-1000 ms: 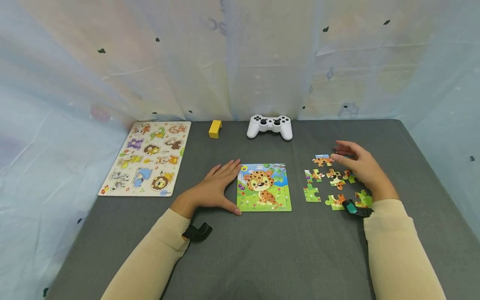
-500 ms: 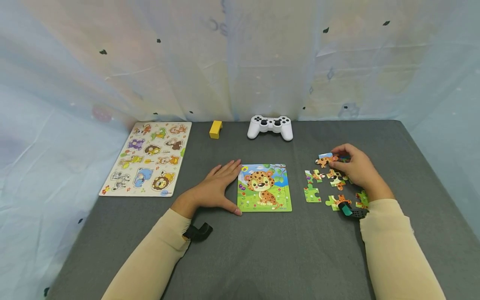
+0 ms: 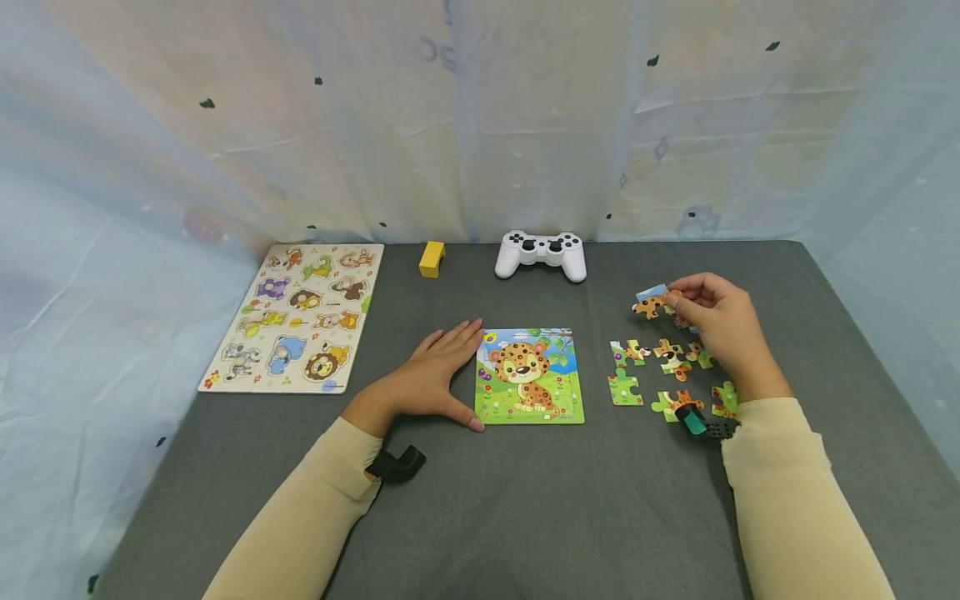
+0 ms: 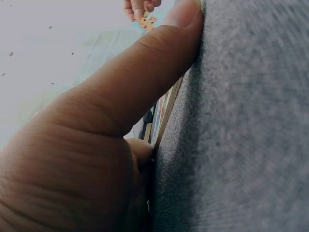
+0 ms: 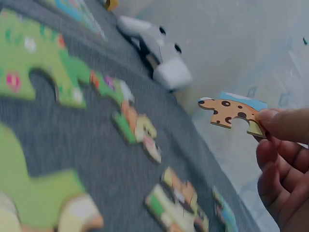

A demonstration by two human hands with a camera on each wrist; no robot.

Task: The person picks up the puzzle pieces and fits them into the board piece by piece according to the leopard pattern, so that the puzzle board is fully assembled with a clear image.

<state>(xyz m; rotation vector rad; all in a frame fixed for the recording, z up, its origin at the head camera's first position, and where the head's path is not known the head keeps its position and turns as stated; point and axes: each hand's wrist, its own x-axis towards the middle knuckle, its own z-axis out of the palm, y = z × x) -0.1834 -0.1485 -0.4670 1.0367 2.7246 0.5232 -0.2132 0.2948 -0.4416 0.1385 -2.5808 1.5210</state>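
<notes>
My right hand (image 3: 727, 325) pinches a jigsaw piece (image 5: 227, 115) between thumb and fingers. Orange with dark spots and a blue edge, this piece is held up off the table in the right wrist view. Beneath and around that hand lie several loose jigsaw pieces (image 3: 626, 389), green and spotted, some partly covered by it. In the middle lies a square puzzle board (image 3: 491, 408) with a cartoon leopard picture. My left hand (image 3: 427, 382) rests flat with spread fingers at the board's left side, thumb near its lower left corner and fingertips at its upper left.
A larger board with animal pictures (image 3: 296, 321) lies at the back left. Along the back edge are a yellow block (image 3: 430, 260) and a white game controller (image 3: 540, 257). A pale printed curtain (image 3: 540, 150) hangs right behind the grey cloth-covered table (image 3: 555, 500).
My right hand has come to the spotted jigsaw piece, taken it between thumb and fingers, and raised it from the table. The left hand and board have stayed in place.
</notes>
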